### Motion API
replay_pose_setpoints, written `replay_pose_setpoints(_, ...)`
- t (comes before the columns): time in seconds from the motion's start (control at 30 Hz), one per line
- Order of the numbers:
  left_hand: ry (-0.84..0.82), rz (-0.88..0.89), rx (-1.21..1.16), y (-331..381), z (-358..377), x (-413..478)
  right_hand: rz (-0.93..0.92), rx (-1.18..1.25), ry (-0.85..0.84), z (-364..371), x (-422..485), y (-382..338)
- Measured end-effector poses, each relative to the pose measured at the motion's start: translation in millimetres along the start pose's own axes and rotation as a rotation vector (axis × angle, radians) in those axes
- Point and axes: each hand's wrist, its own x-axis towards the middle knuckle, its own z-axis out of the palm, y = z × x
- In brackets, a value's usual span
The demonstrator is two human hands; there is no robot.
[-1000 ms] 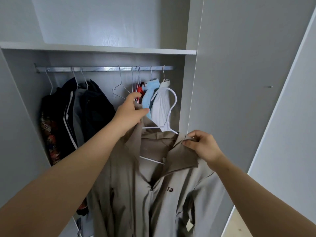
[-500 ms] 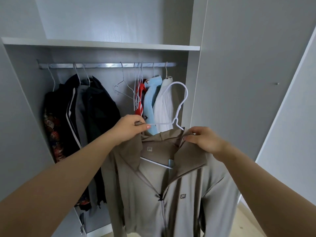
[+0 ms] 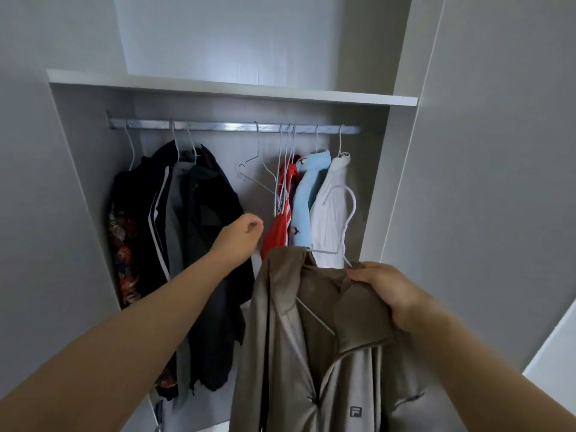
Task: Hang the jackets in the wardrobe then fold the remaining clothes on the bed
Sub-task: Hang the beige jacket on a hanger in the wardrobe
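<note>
Taupe jacket [image 3: 343, 369]: zip-front, small logo on the chest, draped on a white hanger [image 3: 349, 213]. It hangs low in front of the right half of the wardrobe [image 3: 87, 182] opening, well below the rail [image 3: 218, 125]. The hanger's hook stands free in the air, off the rail, and overlaps the white garment [image 3: 330, 213] behind it.

Your right hand [image 3: 383, 288]: fingers curled over the collar at the foot of the hook, gripping cloth. Whether they also catch the wire underneath cannot be told.

Your left hand [image 3: 240, 238]: off the jacket, raised just to its left, in the gap between the dark clothes and the red garment [image 3: 280, 227]. Fingers curled inward; nothing seen in them.

On the rail, left end: dark jackets [image 3: 205, 232] packed together, one with a white stripe, and a patterned piece at the far left. Middle: several bare wire hangers [image 3: 260, 171]. Right end: the red garment, a light blue garment [image 3: 308, 198], then the white one, nearest the end.

Above the rail: a white shelf [image 3: 233, 88] spanning the opening. To the right: a grey door panel [image 3: 483, 182].
</note>
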Motion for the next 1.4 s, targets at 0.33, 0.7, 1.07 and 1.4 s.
replay_pose_setpoints(0.33, 0.168, -0.181, 0.081, -87, -37, 140, 0.040, 0.162, -0.063, 106, 113, -35)
replay_pose_setpoints(0.7, 0.105, -0.262, 0.115, -139, -78, 259, -0.032, 0.352, -0.102, 204, 234, -104)
replay_pose_setpoints(1.07, 0.010, -0.140, 0.043, -158, -75, 303, -0.209, 0.276, -0.107, 259, 347, -182)
replay_pose_setpoints(1.4, 0.198, -0.097, 0.040, -156, -41, 311, -0.152, 0.077, -0.100, 275, 421, -164)
